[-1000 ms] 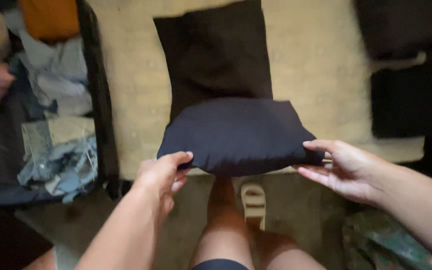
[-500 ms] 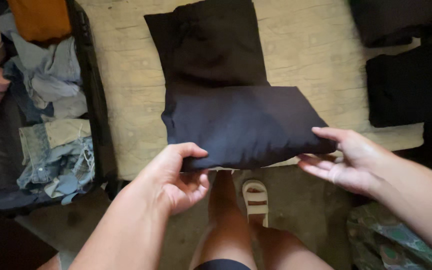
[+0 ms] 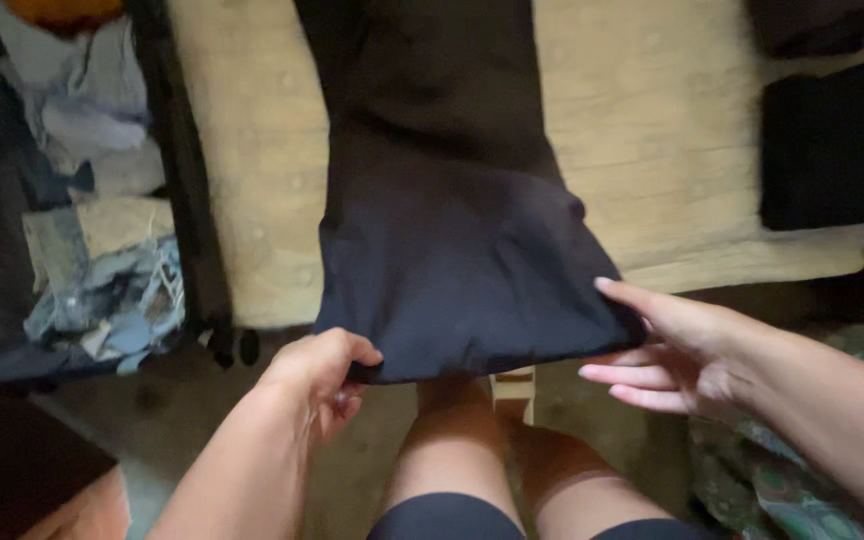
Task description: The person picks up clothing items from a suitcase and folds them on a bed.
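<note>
beige bed, dark folded garment

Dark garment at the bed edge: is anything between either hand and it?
Nothing visible is. The left hand already pinches the near-left corner of the dark garment, and the right hand has its thumb on top and fingers beneath the near-right corner. The cloth lies on the beige bed cover, overhanging its near edge.
</note>
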